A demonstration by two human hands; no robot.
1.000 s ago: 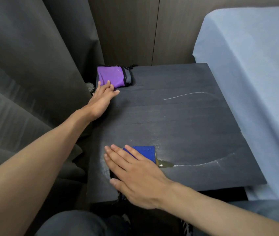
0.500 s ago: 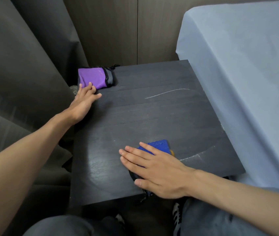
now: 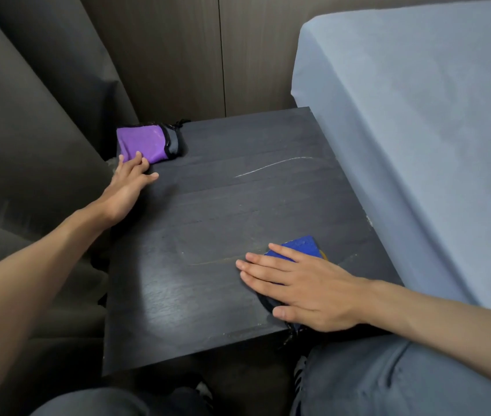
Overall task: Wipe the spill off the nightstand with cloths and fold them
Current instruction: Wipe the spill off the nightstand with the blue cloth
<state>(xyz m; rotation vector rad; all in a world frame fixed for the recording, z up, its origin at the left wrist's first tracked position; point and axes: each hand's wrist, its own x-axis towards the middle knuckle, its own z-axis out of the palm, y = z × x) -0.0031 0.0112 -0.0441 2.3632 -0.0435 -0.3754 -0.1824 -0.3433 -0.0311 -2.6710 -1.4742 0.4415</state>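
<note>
Bed [image 3: 418, 130], pale blue cover, abuts the right edge of the dark nightstand [image 3: 208, 310]; grey curtain [image 3: 28, 115] to the left.

Right hand [image 3: 307, 288] lies flat, fingers extended, pressing the blue cloth [image 3: 301, 246] near the front right. Over the last second hand and cloth have travelled rightward along the front of the top. A faint streak [image 3: 214, 261] trails to their left, and only a sliver of yellowish spill [image 3: 324, 254] shows at the cloth's right edge. Judgement: wiping well advanced, folding outstanding.

Left hand [image 3: 130, 184], open, fingertips resting on the folded purple cloth [image 3: 142, 142] at the back left corner, position unchanged.
</note>
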